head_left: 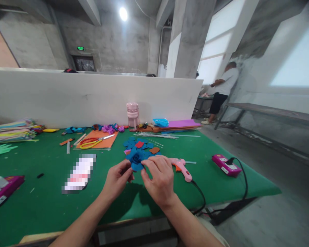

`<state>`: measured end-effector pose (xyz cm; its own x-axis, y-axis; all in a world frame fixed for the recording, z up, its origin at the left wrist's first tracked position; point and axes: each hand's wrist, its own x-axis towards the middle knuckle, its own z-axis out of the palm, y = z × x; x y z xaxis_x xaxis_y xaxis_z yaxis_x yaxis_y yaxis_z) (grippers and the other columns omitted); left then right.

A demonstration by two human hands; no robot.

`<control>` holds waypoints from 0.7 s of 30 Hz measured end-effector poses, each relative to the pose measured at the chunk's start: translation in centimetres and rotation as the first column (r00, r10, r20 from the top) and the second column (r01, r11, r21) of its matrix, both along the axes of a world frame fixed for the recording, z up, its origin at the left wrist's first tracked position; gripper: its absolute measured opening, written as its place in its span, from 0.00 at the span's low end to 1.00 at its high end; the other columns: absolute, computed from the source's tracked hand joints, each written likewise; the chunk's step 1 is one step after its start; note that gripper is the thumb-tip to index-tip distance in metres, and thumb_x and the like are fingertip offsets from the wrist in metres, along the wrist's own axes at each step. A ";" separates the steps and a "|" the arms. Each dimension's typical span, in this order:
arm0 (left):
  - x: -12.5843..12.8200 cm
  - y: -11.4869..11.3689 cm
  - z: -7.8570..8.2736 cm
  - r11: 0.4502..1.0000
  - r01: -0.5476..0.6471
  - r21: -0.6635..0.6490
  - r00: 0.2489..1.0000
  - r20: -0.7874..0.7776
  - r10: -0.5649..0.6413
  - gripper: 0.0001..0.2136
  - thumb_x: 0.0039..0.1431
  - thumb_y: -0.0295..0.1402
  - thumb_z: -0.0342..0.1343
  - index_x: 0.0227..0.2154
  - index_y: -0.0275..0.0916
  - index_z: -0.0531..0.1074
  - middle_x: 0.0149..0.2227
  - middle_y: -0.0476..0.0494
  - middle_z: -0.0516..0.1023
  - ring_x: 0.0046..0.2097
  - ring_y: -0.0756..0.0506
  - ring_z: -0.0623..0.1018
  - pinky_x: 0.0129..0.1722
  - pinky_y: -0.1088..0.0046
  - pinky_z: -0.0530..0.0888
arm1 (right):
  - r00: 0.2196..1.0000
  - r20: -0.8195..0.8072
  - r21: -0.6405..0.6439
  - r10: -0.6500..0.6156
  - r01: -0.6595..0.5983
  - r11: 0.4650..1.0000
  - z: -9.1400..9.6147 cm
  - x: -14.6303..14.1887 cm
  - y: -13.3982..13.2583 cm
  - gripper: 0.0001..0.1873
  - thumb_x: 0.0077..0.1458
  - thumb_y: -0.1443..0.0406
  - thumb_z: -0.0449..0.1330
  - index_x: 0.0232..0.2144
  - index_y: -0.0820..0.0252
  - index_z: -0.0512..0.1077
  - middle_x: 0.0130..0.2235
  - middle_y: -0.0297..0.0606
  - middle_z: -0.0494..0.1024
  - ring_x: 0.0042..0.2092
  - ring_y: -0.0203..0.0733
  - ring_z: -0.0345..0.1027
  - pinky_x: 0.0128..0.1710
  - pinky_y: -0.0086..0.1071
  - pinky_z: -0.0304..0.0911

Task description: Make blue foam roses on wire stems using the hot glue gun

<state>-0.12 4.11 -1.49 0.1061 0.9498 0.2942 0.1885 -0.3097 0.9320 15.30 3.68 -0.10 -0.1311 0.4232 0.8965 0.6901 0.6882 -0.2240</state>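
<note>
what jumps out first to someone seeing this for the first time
The blue foam flower at centre, pinched between the left hand and right hand above the green table. Just right of it a pink glue gun lies on the cloth, its black cord trailing off the near edge. Farther back, scissors with red and yellow handles rest on an orange sheet left of a pink bottle by the white partition.

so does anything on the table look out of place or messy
Nothing looks damaged or spilled. Both hands, left hand and right hand, hold a blue foam flower. Loose blue foam pieces lie scattered behind it, and the pink glue gun lies on its side.
</note>
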 end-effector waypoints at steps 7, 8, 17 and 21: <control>-0.3 0.0 0.1 0.997 -0.041 0.058 0.994 -0.100 0.047 0.06 0.54 0.33 0.51 0.29 0.37 0.70 0.20 0.52 0.70 0.22 0.52 0.69 0.24 0.78 0.67 | 0.999 -0.033 -0.005 0.037 -0.037 0.999 0.5 0.2 -0.5 0.04 0.49 0.70 0.57 0.30 0.58 0.69 0.31 0.36 0.72 0.36 0.40 0.64 0.45 0.39 0.57; -0.5 0.0 0.1 0.995 -0.064 0.078 0.991 -0.113 0.073 0.06 0.54 0.33 0.51 0.29 0.37 0.70 0.20 0.52 0.70 0.22 0.51 0.70 0.24 0.78 0.67 | 0.997 -0.054 -0.017 0.059 -0.060 0.998 0.7 0.2 -0.7 0.04 0.48 0.69 0.58 0.30 0.58 0.69 0.32 0.36 0.72 0.37 0.40 0.64 0.44 0.39 0.58; -2.0 0.9 0.8 0.979 -0.197 0.048 0.980 0.000 0.197 0.09 0.54 0.36 0.52 0.31 0.36 0.72 0.21 0.48 0.74 0.23 0.49 0.72 0.26 0.75 0.69 | 0.788 -0.599 -0.411 0.139 -0.452 0.792 0.2 0.0 0.3 0.08 0.54 0.63 0.52 0.26 0.60 0.67 0.26 0.33 0.68 0.29 0.35 0.61 0.30 0.29 0.58; -2.0 0.9 1.3 0.986 -0.152 -0.062 0.964 0.211 0.162 0.10 0.51 0.37 0.56 0.32 0.36 0.71 0.24 0.48 0.76 0.22 0.51 0.72 0.24 0.75 0.69 | 0.635 -0.765 -0.464 0.106 -0.658 0.593 -0.8 -0.5 1.4 0.09 0.51 0.62 0.55 0.25 0.61 0.67 0.23 0.31 0.68 0.26 0.33 0.60 0.27 0.26 0.57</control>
